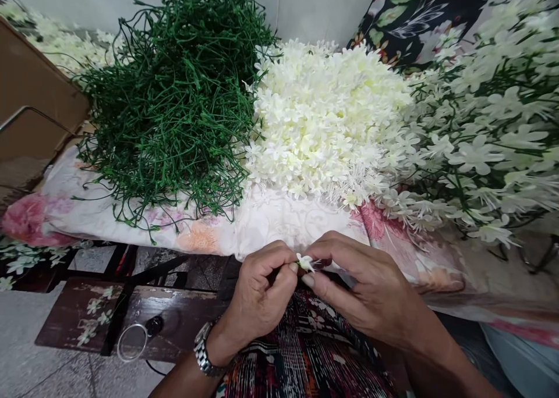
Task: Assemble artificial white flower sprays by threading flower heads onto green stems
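My left hand (261,290) and my right hand (362,284) meet over my lap, both pinched on one small white artificial flower (305,262) between the fingertips. A metal watch (204,351) sits on my left wrist. Beyond the hands, on a floral cloth (266,223), lie a heap of green plastic stems (174,101) at the left and a heap of loose cream-white flower heads (323,118) in the middle. Finished stems with white flowers (484,130) are piled at the right.
A brown cardboard box (30,89) stands at the far left. A dark wooden stool (131,322) sits low on the tiled floor, with a clear ring (132,342) on it. A dark floral fabric (419,14) lies at the back right.
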Demonstrator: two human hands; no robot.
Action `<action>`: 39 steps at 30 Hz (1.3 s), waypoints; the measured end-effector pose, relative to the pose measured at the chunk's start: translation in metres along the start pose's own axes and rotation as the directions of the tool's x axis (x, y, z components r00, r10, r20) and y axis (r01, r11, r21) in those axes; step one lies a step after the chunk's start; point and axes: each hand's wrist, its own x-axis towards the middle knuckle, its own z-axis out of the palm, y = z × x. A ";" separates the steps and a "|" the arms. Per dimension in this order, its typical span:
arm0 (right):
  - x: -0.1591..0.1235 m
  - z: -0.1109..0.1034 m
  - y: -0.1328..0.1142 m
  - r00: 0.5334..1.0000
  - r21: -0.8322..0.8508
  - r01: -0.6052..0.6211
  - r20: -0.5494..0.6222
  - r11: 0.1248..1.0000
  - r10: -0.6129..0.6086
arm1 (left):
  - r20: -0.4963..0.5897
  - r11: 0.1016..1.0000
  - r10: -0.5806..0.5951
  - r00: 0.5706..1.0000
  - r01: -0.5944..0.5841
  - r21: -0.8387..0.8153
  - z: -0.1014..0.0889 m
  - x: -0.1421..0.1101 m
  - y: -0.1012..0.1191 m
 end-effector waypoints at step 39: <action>0.004 0.013 0.012 0.995 -0.173 0.089 -0.029 0.981 -0.096 | -0.013 0.998 0.013 1.000 -0.012 0.068 0.004 0.004 -0.011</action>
